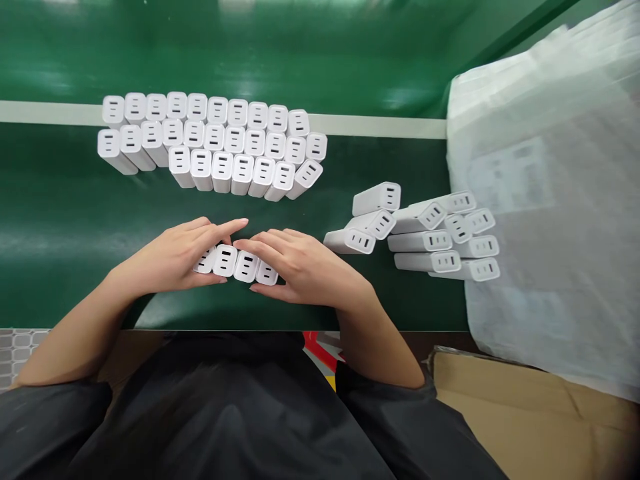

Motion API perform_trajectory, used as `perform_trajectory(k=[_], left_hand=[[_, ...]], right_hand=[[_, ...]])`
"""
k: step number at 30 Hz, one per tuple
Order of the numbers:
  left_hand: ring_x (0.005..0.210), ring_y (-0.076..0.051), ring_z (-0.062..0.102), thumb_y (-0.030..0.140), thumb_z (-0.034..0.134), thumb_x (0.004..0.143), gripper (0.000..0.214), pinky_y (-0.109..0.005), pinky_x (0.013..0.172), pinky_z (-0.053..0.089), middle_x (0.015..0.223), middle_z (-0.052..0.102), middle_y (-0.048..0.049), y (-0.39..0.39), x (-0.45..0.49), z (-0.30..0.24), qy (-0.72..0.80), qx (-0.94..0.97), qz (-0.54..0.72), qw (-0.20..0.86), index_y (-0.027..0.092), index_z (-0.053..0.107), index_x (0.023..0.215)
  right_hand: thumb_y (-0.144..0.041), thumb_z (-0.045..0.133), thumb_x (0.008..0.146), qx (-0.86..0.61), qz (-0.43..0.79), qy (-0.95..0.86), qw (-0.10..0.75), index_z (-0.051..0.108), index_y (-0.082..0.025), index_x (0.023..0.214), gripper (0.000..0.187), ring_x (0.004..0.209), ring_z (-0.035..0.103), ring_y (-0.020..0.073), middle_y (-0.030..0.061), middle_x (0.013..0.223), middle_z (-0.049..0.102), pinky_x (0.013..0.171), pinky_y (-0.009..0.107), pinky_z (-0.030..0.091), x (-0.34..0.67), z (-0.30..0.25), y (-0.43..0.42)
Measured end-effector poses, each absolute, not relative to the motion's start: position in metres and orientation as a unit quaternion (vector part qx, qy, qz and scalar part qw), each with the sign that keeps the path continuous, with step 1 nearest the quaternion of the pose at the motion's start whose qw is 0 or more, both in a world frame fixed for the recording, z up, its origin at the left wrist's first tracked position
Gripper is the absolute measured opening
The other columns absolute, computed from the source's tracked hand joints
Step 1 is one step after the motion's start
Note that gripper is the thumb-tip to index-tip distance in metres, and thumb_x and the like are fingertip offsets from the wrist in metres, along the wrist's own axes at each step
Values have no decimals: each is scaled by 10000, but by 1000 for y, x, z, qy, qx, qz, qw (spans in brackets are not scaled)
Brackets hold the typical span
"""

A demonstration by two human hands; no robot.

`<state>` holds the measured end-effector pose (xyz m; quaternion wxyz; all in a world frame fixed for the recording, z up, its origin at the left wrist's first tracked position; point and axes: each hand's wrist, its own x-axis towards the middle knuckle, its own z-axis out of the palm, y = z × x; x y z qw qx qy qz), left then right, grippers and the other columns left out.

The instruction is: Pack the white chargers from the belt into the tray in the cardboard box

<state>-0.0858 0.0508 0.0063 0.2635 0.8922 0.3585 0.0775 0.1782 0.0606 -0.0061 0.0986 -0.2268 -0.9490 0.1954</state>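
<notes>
Close to the table's near edge, a short row of white USB chargers (225,261) stands with the port faces up. My left hand (183,257) is wrapped around the left end of this row, its index finger stretched out above it. Around the right end, my right hand (295,267) is closed, thumb on the near side and fingers on the far side. Both hands partly cover the outer chargers. Beyond them stand several more white chargers (214,139), packed in three uneven rows with their ports up.
To the right, a loose pile of white chargers (425,233) lies on its sides on the green table (75,220). A whitish translucent plastic bag (550,220) bulges along the right side. Below it is a brown cardboard box (515,413). A pale strip (380,126) crosses the table.
</notes>
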Motion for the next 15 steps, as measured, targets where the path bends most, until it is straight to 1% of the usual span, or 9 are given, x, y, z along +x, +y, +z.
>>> perform_trajectory(k=[2,5,9,15], left_hand=[[869,-202,530,451,558,966,716,-279,759,431,1021,634,-70,51,-85,9,358,895,71,258,180,243,1549],[869,-208,534,464,545,967,717,-285,762,430,1004,625,-70,50,-84,11,357,898,60,250,183,234,1549],[884,-217,542,474,535,967,739,-293,775,432,1000,617,-69,49,-85,11,354,904,34,239,200,191,1562],[920,-228,564,461,517,973,746,-297,793,436,1030,617,-74,46,-84,14,345,912,14,223,201,155,1571]], right_hand=[[-404,620,943,-227,189,-951,95,423,-106,1401,581,979,618,275,152,1182,637,813,411,494,177,-6,60],[-418,625,941,-230,177,-952,96,430,-96,1396,591,970,618,278,152,1161,640,805,413,493,174,-6,58],[-386,595,963,-218,175,-954,110,440,-93,1386,537,960,614,274,147,1145,643,812,406,490,172,-9,58],[-365,558,984,-205,184,-954,121,447,-107,1371,479,963,614,272,151,1183,643,814,405,490,171,-12,58]])
